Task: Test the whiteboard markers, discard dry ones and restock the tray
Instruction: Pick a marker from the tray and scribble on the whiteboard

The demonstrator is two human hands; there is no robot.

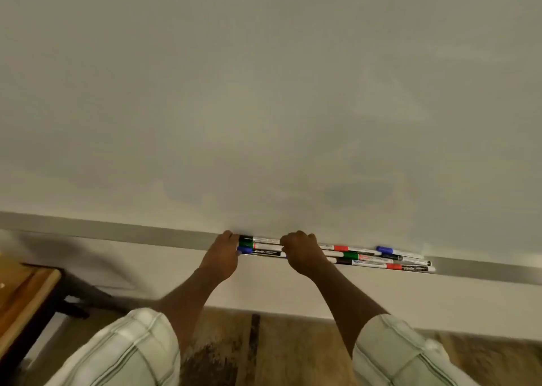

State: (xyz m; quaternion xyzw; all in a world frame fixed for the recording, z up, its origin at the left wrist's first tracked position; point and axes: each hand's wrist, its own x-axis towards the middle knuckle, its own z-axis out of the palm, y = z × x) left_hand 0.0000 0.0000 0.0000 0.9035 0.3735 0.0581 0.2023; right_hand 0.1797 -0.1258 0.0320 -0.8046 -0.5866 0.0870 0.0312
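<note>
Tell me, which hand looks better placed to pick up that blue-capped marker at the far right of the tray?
The right hand, probably. It rests on the markers mid-tray, on the same side as the far-right blue-capped marker. The left hand sits at the tray's opposite end and would have to cross over.

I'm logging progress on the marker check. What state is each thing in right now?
Markers: capped, lying flat in rows on the tray.
Tray: stocked, mounted under the board.
Whiteboard: no fresh marks, faint smudges.
Left hand: against the markers' left ends.
Right hand: curled over the markers mid-row.
</note>
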